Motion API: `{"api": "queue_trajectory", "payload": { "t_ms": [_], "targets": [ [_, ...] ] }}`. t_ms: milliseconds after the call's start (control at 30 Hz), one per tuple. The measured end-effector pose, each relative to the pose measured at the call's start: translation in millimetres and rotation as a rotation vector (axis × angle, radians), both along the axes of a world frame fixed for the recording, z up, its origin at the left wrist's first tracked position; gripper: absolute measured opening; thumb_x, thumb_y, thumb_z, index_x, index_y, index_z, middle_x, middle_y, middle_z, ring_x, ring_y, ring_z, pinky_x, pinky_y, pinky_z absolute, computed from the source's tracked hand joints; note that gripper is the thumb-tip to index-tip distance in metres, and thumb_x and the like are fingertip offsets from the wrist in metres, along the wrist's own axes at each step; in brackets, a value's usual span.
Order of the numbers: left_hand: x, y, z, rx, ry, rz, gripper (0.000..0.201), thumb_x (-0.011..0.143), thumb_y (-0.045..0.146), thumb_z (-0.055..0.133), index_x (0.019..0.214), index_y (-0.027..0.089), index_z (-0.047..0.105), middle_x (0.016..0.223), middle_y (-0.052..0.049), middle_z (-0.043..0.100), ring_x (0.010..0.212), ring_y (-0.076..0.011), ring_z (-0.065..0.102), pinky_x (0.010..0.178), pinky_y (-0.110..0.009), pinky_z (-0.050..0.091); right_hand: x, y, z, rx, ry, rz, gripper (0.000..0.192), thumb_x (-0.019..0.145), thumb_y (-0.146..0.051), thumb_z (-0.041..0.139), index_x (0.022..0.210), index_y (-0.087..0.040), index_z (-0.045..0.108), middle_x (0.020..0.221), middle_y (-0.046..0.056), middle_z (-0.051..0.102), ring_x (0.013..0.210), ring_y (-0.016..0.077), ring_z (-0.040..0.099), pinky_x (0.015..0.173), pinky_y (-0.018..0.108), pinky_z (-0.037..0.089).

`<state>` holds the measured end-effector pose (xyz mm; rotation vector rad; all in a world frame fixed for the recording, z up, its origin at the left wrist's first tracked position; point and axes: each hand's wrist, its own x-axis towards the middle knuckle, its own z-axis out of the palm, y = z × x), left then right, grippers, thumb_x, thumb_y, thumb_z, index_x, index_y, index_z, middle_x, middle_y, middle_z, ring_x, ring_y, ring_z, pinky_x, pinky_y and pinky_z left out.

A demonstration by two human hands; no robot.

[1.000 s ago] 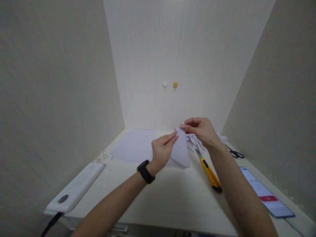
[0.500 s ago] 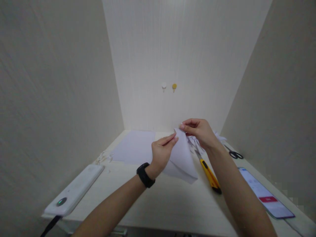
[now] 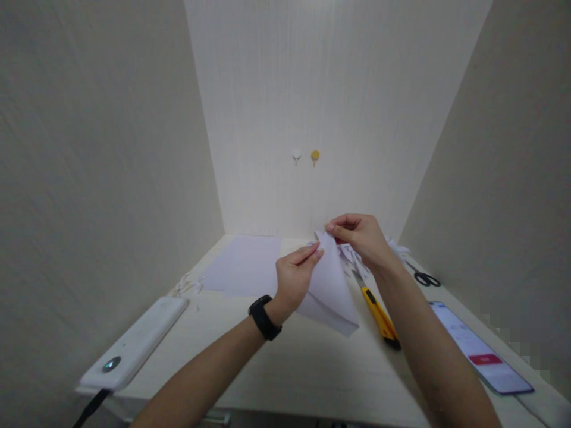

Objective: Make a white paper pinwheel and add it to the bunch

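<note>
Utility knife (image 3: 378,310) lies right of the folded sheet (image 3: 332,288) — phone (image 3: 479,346) farther right.

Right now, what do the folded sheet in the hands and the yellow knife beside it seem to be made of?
Folded sheet: thin matte white paper, judging by its crisp creases and layered edges. Yellow knife: probably glossy plastic body with a black end; the grey blade tip looks like metal.

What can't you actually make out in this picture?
- Phone screen text: too small, head view.
- Paper scraps: partly hidden behind the right hand and folded paper.
- White device: its cable is cut off by the bottom edge.
</note>
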<state>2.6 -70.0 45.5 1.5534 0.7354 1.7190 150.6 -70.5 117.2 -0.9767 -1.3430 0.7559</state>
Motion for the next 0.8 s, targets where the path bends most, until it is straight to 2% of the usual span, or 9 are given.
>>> {"api": "queue_trajectory", "payload": {
  "t_ms": [300,433,533,800],
  "targets": [
    [1.3,1.6,-3.7,0.003,-0.002,0.011,0.02,0.079,0.021,0.073,0.098,0.02,0.078,0.101,-0.004,0.076,0.094,-0.0205,0.073,0.092,-0.033,0.058,-0.6,2.1,-0.9,-0.021,0.021,-0.022,0.043,0.046,-0.05,0.088,0.066,-0.016,0.071,0.059,0.003,0.066,0.054,0.0131,0.057,0.054,0.028,0.051],
    [2.2,-0.3,-3.7,-0.01,0.004,0.025,0.019,0.08,0.023,0.071,0.098,0.02,0.078,0.1,-0.004,0.076,0.093,-0.0202,0.073,0.09,-0.032,0.058,1.5,-1.4,0.8,-0.071,-0.079,0.015,0.047,0.047,-0.05,0.088,0.072,-0.014,0.072,0.063,0.003,0.066,0.057,0.0126,0.057,0.052,0.025,0.048],
    [2.3,-0.8,-4.1,0.005,0.007,0.031,0.018,0.08,0.022,0.071,0.097,0.02,0.078,0.099,-0.003,0.077,0.092,-0.0199,0.073,0.09,-0.031,0.058,4.8,-2.8,1.0,-0.105,-0.166,0.069,0.045,0.049,-0.05,0.088,0.069,-0.012,0.071,0.059,0.003,0.063,0.055,0.0113,0.054,0.05,0.023,0.044],
    [1.8,4.1,-9.5,0.051,0.026,0.037,0.019,0.082,0.026,0.07,0.099,0.022,0.078,0.102,-0.003,0.076,0.094,-0.0195,0.073,0.091,-0.032,0.057,6.2,1.7,-3.1,-0.063,-0.14,0.075,0.044,0.052,-0.052,0.086,0.065,-0.013,0.07,0.057,0.003,0.062,0.053,0.0109,0.053,0.05,0.024,0.043]
  ]
}}
